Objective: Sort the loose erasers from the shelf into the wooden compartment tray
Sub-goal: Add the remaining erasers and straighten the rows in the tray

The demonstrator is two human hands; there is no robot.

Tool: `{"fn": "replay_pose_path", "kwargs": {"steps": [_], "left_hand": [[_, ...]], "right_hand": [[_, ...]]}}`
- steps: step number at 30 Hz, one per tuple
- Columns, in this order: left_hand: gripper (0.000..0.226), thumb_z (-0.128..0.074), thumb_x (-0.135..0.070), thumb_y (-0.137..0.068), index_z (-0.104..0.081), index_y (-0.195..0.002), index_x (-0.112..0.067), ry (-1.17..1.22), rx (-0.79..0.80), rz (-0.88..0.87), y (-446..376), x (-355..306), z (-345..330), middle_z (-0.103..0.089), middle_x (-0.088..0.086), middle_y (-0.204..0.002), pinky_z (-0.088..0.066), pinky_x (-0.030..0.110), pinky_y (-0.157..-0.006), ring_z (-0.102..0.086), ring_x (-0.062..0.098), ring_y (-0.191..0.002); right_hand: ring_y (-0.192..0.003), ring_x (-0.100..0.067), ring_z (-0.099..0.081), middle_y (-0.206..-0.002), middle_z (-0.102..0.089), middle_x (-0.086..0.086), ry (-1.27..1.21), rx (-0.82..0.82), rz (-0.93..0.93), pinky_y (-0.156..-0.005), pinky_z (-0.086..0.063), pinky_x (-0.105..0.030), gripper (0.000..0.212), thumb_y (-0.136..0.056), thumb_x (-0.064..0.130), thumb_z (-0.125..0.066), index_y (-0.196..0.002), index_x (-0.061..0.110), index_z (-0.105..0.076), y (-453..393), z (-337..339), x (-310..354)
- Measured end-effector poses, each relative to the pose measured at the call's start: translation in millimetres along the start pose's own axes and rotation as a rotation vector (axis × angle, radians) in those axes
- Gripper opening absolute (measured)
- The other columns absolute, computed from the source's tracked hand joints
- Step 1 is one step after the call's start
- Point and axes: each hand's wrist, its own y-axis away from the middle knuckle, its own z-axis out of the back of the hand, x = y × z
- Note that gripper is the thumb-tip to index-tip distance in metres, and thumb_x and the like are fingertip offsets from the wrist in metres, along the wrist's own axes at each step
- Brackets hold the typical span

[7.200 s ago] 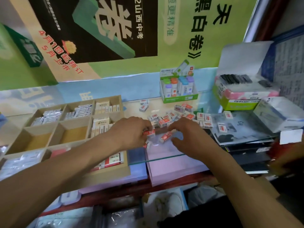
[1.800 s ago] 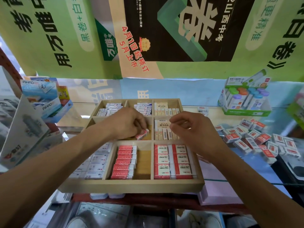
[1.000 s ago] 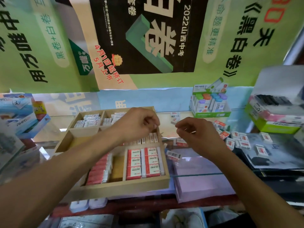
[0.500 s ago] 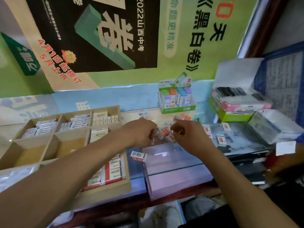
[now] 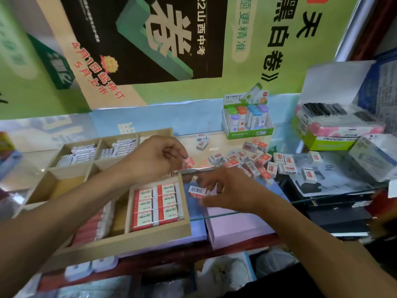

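Observation:
The wooden compartment tray (image 5: 133,237) sits at the left on the glass shelf, several compartments filled with rows of erasers. My left hand (image 5: 156,158) hovers over its right side and pinches a small red-and-white eraser (image 5: 189,163). My right hand (image 5: 232,190) reaches left, fingers around a single eraser with a barcode (image 5: 196,191) lying just right of the tray. A pile of loose red-and-white erasers (image 5: 253,161) is scattered on the glass behind my right hand.
A green display box of colourful correction tapes (image 5: 247,121) stands at the back. A green-and-pink box (image 5: 335,130) and a white packet (image 5: 376,155) sit at the right. The glass shelf's front edge (image 5: 225,215) runs below my right hand.
Both hands have drawn back left from the loose pile. My left hand now holds an eraser by the tray's right side, and my right hand has dropped onto the single eraser next to the tray.

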Motion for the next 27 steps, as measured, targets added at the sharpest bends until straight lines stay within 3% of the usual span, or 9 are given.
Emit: {"fn": "replay_pose_path", "kwargs": {"steps": [4,9,11,14,16,18,20,24,27], "left_hand": [[0.025,-0.066,0.011,-0.081,-0.070,-0.085,-0.014,0.021,0.014,0.007,21,8,14,-0.070,0.000,-0.076,-0.049,0.015,-0.066,-0.064,0.003,-0.068],[0.021,-0.065,0.007,-0.084,-0.071,-0.090,-0.012,0.049,-0.010,0.053,40,16,34,-0.071,0.005,-0.082,-0.051,0.017,-0.063,-0.065,0.004,-0.070],[0.022,-0.064,0.006,-0.085,-0.071,-0.090,-0.014,0.058,-0.041,0.088,44,21,43,-0.071,0.002,-0.078,-0.051,0.022,-0.061,-0.065,0.004,-0.067],[0.022,-0.065,0.004,-0.083,-0.068,-0.094,-0.015,0.063,-0.074,0.174,49,30,58,-0.072,0.003,-0.079,-0.055,0.043,-0.072,-0.068,0.019,-0.071],[0.028,-0.067,0.003,-0.080,-0.064,-0.097,-0.020,0.080,-0.109,0.250,53,35,67,-0.067,0.006,-0.082,-0.054,0.046,-0.067,-0.065,0.026,-0.066],[0.028,-0.066,-0.001,-0.082,-0.066,-0.097,-0.025,0.044,-0.158,0.276,56,38,73,-0.057,0.004,-0.086,-0.052,0.028,-0.060,-0.061,0.017,-0.061],[0.022,-0.067,-0.004,-0.083,-0.070,-0.094,-0.023,-0.013,-0.230,0.259,58,42,77,-0.057,0.003,-0.085,-0.049,0.017,-0.060,-0.060,0.013,-0.063],[0.011,-0.080,-0.014,-0.074,-0.070,-0.074,-0.018,-0.065,-0.365,0.321,56,59,84,-0.072,0.000,-0.082,-0.049,0.028,-0.080,-0.068,0.016,-0.083],[0.014,-0.080,-0.021,-0.075,-0.068,-0.068,-0.019,-0.134,-0.365,0.386,56,69,82,-0.072,-0.002,-0.078,-0.054,0.033,-0.082,-0.067,0.016,-0.082]], "right_hand": [[-0.064,0.002,-0.055,-0.077,-0.064,0.012,0.090,-0.016,0.016,-0.056,-0.039,-0.010,0.012,-0.077,0.031,-0.076,-0.084,0.022,-0.070,-4,-4,7],[-0.064,-0.002,-0.059,-0.074,-0.065,0.010,-0.075,-0.266,-0.052,-0.052,-0.044,-0.010,0.015,-0.079,0.034,-0.076,-0.083,0.022,-0.068,-13,-3,31],[-0.066,-0.006,-0.064,-0.074,-0.067,0.008,-0.215,-0.321,-0.076,-0.058,-0.055,-0.021,0.014,-0.081,0.035,-0.074,-0.083,0.023,-0.068,-21,-6,43],[-0.070,-0.011,-0.068,-0.076,-0.068,0.007,-0.333,-0.332,-0.100,-0.065,-0.060,-0.037,0.010,-0.081,0.034,-0.072,-0.081,0.025,-0.068,-34,-15,60],[-0.071,-0.004,-0.065,-0.079,-0.068,0.009,-0.314,-0.319,-0.083,-0.064,-0.055,-0.020,0.010,-0.081,0.033,-0.072,-0.082,0.025,-0.068,-42,-23,71],[-0.070,0.002,-0.061,-0.082,-0.068,0.009,-0.319,-0.298,-0.077,-0.055,-0.044,-0.006,0.009,-0.082,0.031,-0.072,-0.083,0.023,-0.068,-48,-30,83],[-0.070,0.003,-0.060,-0.082,-0.068,0.009,-0.320,-0.278,-0.076,-0.055,-0.040,-0.003,0.008,-0.082,0.031,-0.072,-0.083,0.025,-0.068,-52,-36,92],[-0.072,0.001,-0.061,-0.082,-0.067,0.010,-0.344,-0.247,-0.056,-0.053,-0.039,-0.005,0.008,-0.083,0.032,-0.070,-0.085,0.025,-0.067,-57,-44,105],[-0.076,-0.002,-0.063,-0.084,-0.068,0.011,-0.327,-0.239,-0.059,-0.056,-0.042,-0.011,0.008,-0.083,0.033,-0.070,-0.086,0.026,-0.066,-59,-47,108]]}}
